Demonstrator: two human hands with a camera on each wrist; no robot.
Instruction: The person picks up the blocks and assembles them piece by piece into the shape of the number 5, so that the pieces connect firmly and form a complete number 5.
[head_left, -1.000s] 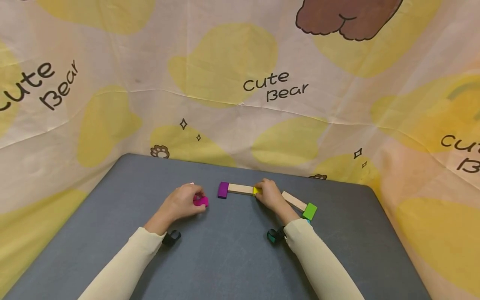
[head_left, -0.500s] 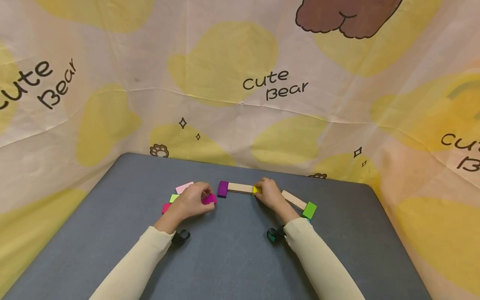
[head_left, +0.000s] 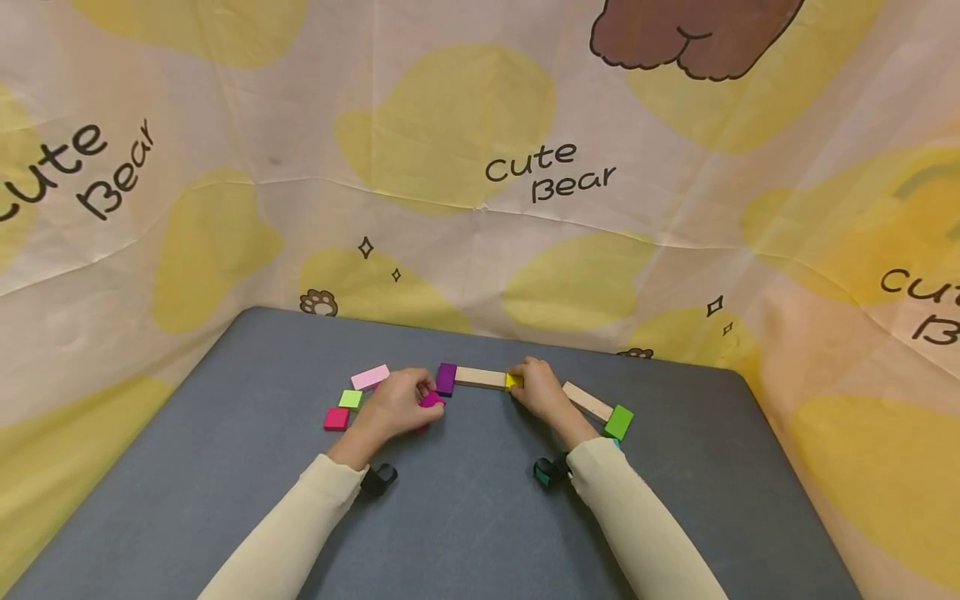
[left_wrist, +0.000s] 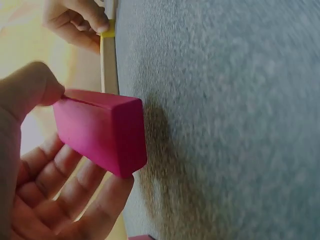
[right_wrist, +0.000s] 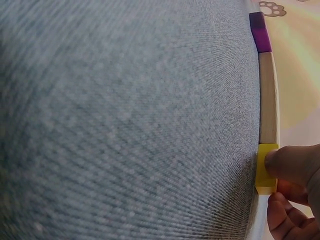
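Observation:
My left hand (head_left: 393, 404) pinches a magenta block (left_wrist: 102, 130) between thumb and fingertips, and the left wrist view shows it held close over the table with a shadow beside it. Just beyond it in the head view lies a purple block (head_left: 446, 379), end to end with a plain wooden block (head_left: 482, 377). At that wooden block's right end, my right hand (head_left: 538, 388) grips a yellow block (right_wrist: 266, 165), thumb on its near face and the other fingers curled behind. Part of the yellow block is hidden by the hand.
Left of my left hand lie a pink block (head_left: 371, 377), a lime green block (head_left: 350, 399) and a red block (head_left: 336, 418). Right of my right hand, another wooden block (head_left: 587, 402) meets a green block (head_left: 618, 422), with a bit of blue showing below. A patterned cloth (head_left: 480, 167) hangs behind the table (head_left: 465, 517).
My left hand has moved right with the magenta block, nearer to the purple block, uncovering the pink, lime green and red blocks. My right hand has stayed on the yellow block.

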